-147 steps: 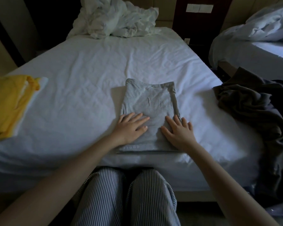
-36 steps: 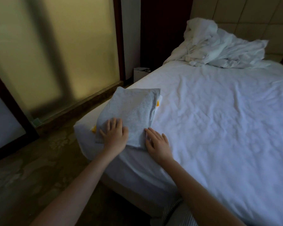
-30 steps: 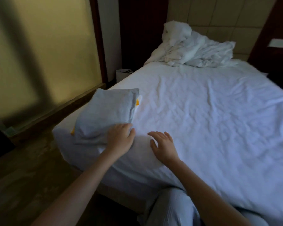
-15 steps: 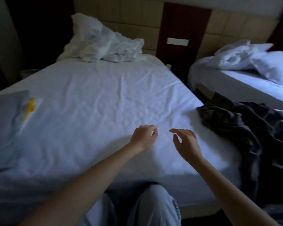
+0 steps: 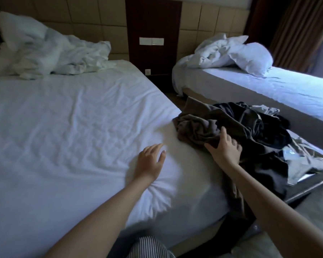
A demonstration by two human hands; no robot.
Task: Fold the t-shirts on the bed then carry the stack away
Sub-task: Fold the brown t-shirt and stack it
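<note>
A heap of dark crumpled t-shirts lies at the right corner of the white bed (image 5: 63,127). On top of it is a brown-grey shirt (image 5: 199,127), with black garments (image 5: 250,123) behind. My right hand (image 5: 224,148) rests on the brown-grey shirt, thumb raised on top of the cloth and fingers down at its near edge. My left hand (image 5: 150,161) hovers just over the sheet to the left of the heap, fingers relaxed and holding nothing. The folded stack is out of view.
A crumpled white duvet (image 5: 50,53) lies at the head of the bed. A second bed (image 5: 268,90) with a pillow (image 5: 250,58) stands to the right across a narrow gap. Shiny plastic wrapping (image 5: 306,159) lies past the heap. Striped trousers (image 5: 149,248) show below.
The view has swung right, away from the folded grey and yellow stack at the bed's left corner. Both hands moved right, and my right hand came down on the brown-grey shirt.
</note>
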